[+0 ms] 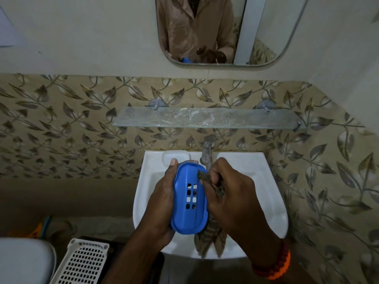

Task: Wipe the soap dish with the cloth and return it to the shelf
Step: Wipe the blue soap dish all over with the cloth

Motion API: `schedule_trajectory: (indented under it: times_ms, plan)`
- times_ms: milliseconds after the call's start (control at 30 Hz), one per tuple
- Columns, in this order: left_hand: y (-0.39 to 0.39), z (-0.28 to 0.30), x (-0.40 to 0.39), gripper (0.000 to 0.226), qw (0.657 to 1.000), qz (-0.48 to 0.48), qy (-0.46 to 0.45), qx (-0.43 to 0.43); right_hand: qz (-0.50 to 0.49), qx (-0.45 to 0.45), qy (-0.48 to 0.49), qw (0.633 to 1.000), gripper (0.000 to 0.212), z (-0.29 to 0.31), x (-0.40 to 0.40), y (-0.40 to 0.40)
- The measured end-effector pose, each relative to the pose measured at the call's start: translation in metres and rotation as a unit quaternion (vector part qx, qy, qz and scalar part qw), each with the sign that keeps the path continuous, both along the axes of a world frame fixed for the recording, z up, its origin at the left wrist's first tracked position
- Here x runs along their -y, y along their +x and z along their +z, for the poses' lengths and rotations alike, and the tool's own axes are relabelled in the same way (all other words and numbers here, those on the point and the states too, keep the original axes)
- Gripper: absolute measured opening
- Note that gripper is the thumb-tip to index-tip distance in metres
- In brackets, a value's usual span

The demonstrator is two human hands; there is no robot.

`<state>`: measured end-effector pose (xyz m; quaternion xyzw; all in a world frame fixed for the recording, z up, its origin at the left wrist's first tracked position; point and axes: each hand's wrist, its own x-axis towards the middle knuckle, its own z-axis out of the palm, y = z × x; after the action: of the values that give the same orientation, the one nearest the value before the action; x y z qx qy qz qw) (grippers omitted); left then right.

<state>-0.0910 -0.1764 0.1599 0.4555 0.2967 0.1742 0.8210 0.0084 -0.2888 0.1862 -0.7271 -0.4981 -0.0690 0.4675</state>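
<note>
Soap dish (189, 198): blue plastic, oval, with a block of small rectangular drain holes showing white through them. Held over the white sink (272, 203), tilted on its long edge with the holed face toward the camera.

Left hand (162, 198): curled round the dish's left side, thumb tip at the upper rim, fingertips showing past the far top edge, palm under the lower left corner.

Right hand (229, 192): closed round a brown patterned cloth (213, 238). A bunched part of the cloth sticks out between thumb and fingers and touches the dish's upper right rim; the rest hangs down behind the dish and over the sink's front edge. Orange and red beaded bands (276, 265) sit on the right wrist.

Tap (208, 149): chrome, at the back of the sink, just beyond the right hand's knuckles. Cannot tell whether water runs.

Glass shelf (205, 117): fixed to the leaf-patterned tile wall (71, 128) above the tap, on two metal brackets, surface streaked white.

Mirror (215, 29) above the shelf reflects a person's torso in a tan shirt, the hands and a blue sliver of the dish.

Lower left: white perforated basket (82, 263).
</note>
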Motion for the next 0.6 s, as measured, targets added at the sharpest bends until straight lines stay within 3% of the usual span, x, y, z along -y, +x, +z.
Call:
schedule_trajectory:
  times_ms: [133, 433, 600]
  plan:
    - [0.003, 0.001, 0.000, 0.058, 1.000, -0.011, -0.004, 0.005, -0.031, -0.018, 0.019, 0.999, 0.030, 0.005, -0.008, -0.005]
    - [0.004, 0.000, -0.013, 0.064, 1.000, 0.014, -0.027, -0.004, 0.109, 0.002, -0.066, 0.992, 0.034, -0.007, 0.013, -0.033]
    - [0.009, 0.001, -0.012, 0.060, 1.000, -0.014, -0.014, -0.007, 0.029, 0.005, -0.015, 0.999, 0.029, -0.003, 0.001, -0.021]
